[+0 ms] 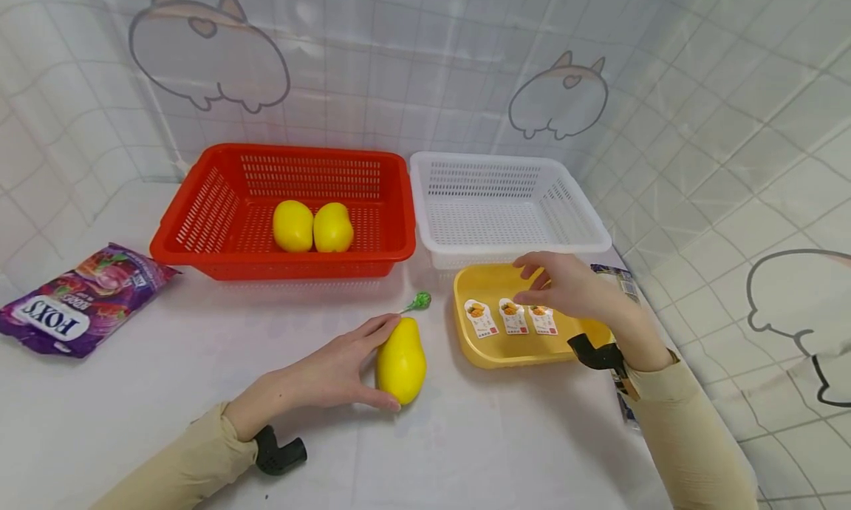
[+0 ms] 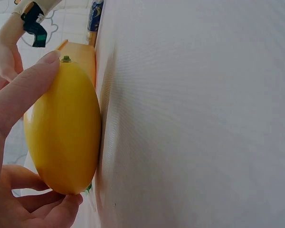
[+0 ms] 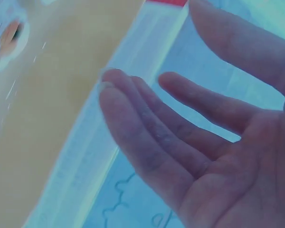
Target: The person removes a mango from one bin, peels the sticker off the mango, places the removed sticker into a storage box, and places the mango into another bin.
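A yellow mango [image 1: 402, 362] lies on the white table in front of me. My left hand [image 1: 335, 362] grips it lengthwise. In the left wrist view, the thumb presses near the stem end of the mango [image 2: 66, 128] and the fingertips touch the opposite end. Over the yellow basin [image 1: 468, 347] hovers my right hand [image 1: 568, 284], palm empty and fingers loosely bent in the right wrist view. Inside that basin are three white labels [image 1: 513, 318] with small orange fruit pictures.
Behind stand a red basket [image 1: 299, 268] with two mangoes [image 1: 292, 227] and a white basket [image 1: 512, 255]. A purple Fox's bag [image 1: 86, 299] lies at left. Beyond the held mango is a small green ball on a stick [image 1: 420, 301]. Another packet [image 1: 614, 279] is partly hidden by the right arm.
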A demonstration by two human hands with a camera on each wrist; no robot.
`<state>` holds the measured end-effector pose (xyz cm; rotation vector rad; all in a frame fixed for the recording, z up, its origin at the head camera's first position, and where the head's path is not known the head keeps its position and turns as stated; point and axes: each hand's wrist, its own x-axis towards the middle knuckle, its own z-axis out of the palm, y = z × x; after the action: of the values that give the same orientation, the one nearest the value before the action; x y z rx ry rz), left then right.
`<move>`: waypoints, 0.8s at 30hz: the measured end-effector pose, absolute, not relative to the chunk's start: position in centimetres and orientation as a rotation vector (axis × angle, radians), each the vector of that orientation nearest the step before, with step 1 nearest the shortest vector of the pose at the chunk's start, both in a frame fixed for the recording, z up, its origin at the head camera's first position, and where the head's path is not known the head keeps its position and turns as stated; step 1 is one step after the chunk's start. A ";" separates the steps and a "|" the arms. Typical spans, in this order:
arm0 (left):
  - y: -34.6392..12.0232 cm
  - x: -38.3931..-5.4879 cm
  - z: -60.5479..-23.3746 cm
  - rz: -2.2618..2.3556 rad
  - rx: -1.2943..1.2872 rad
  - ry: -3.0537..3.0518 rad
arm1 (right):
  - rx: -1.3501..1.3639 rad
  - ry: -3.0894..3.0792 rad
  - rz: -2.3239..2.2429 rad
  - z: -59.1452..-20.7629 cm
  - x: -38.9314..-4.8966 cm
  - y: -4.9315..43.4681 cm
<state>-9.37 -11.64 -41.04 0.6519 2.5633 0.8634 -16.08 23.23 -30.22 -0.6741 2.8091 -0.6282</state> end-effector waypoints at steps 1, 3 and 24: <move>-11.7 -9.4 -41.1 0.864 0.656 2.565 | -0.679 2.807 -0.655 -30.2 -15.8 22.8; -11.7 -9.4 -41.1 0.866 0.668 2.566 | -0.688 2.812 -0.679 -30.4 -15.3 22.1; -11.7 -9.4 -41.1 0.891 0.695 2.565 | -0.784 2.692 -0.930 -33.8 -12.8 16.3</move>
<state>-9.41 -11.75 -41.10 0.6953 2.5645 0.8910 -12.85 16.31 -33.82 -0.7838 2.6922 -0.9302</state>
